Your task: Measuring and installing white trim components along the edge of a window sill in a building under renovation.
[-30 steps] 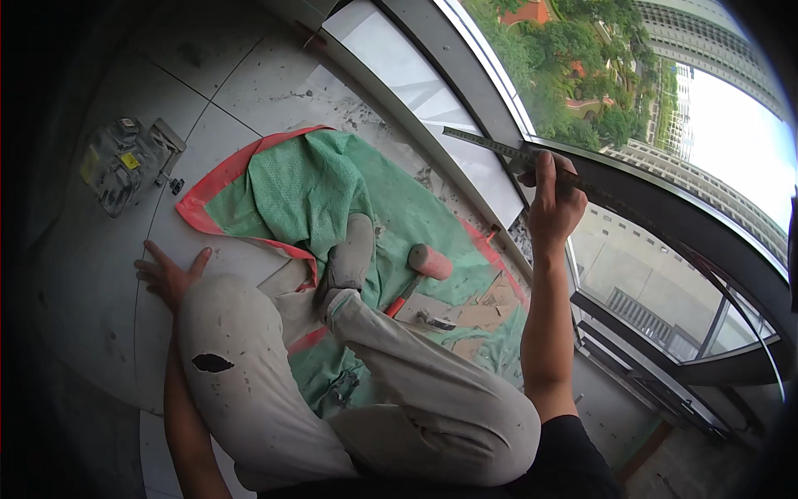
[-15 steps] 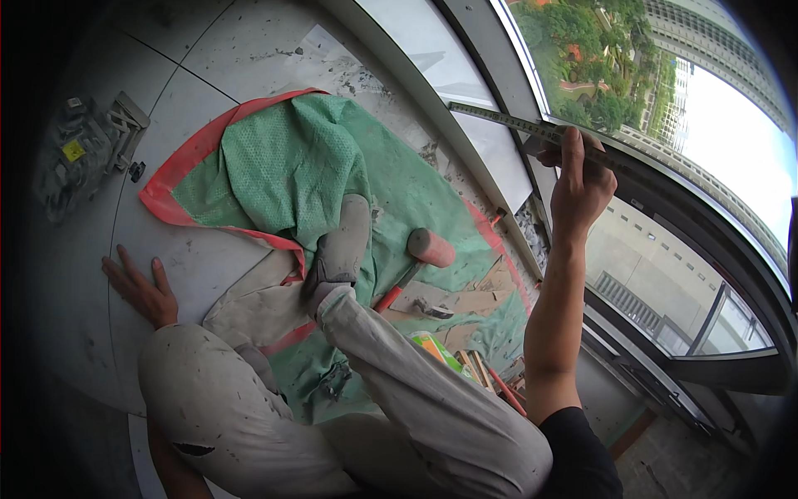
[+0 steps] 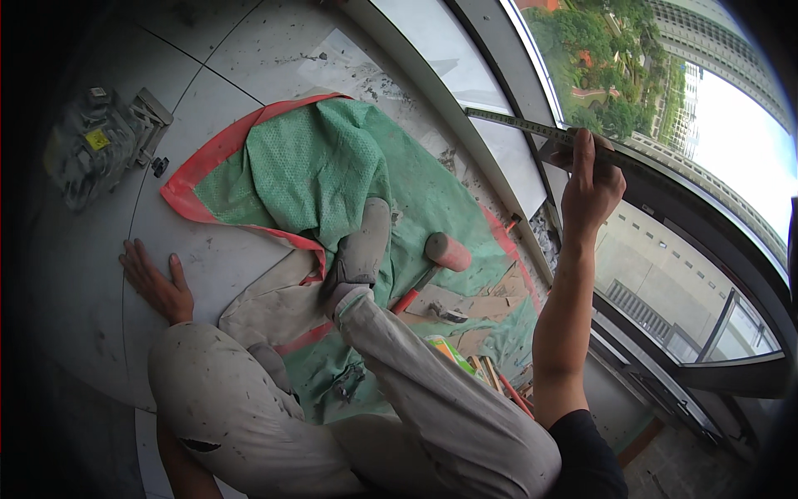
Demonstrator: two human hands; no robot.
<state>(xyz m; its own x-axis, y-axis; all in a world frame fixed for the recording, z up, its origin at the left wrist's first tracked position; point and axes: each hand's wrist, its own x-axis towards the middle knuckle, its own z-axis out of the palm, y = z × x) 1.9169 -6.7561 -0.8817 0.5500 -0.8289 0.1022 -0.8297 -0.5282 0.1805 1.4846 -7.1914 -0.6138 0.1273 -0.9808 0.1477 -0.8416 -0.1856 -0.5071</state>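
Observation:
At the upper right my right hand (image 3: 588, 185) pinches the strip of a tape measure (image 3: 519, 125) between thumb and fingers. The strip stretches left from the hand, across the window frame (image 3: 490, 62), to the pale sill edge. Its case cannot be made out. On the left, my left hand (image 3: 160, 281) rests flat on a grey floor tile (image 3: 195, 249), fingers spread and holding nothing. Between the hands, a green tarp (image 3: 324, 166) with red edging lies bunched on the floor, under my shoe (image 3: 366, 241).
A mallet (image 3: 447, 251) with a pinkish head and red handle lies on the tarp, near cardboard pieces (image 3: 490, 299) and several loose tools. At the far left stands a plastic-wrapped device (image 3: 91, 154) with a yellow label. Window glass (image 3: 648, 266) runs along the right.
The whole view has shifted, so everything sits slightly farther right in the picture. Both hands keep their places: the right on the tape strip, the left on the tile.

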